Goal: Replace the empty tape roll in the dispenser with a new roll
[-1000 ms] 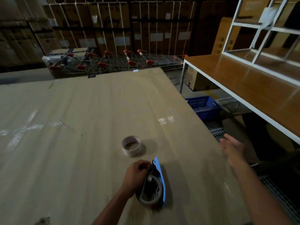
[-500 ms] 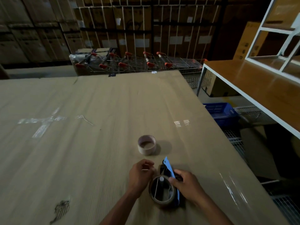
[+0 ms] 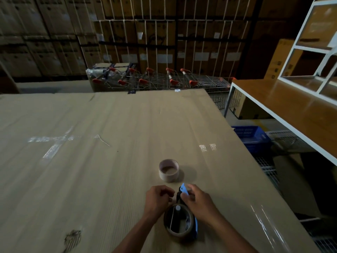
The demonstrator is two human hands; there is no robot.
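You were pictured bent over a cardboard-covered table [image 3: 91,170] with both hands on a blue tape dispenser [image 3: 184,192], which lay on its side near the table's front edge. Your right hand [image 3: 198,203] was closed over the dispenser's blade end, apparently to pin the tool flat so that it could not slide. Your left hand [image 3: 156,201] was curled just beside it with fingers pinched near the front of the brown tape roll [image 3: 177,223]; whether they gripped the tape's loose end could not be made out in the dim light. That roll already sat on the dispenser's hub, facing up at you. The empty core [image 3: 168,170], pale and stripped of tape, stood on its rim just beyond your hands, set aside but within reach. Judging by this layout, the swap itself looked done and the threading of the tape toward the blade remained. Shopping trolleys [image 3: 160,79] stood behind the table.
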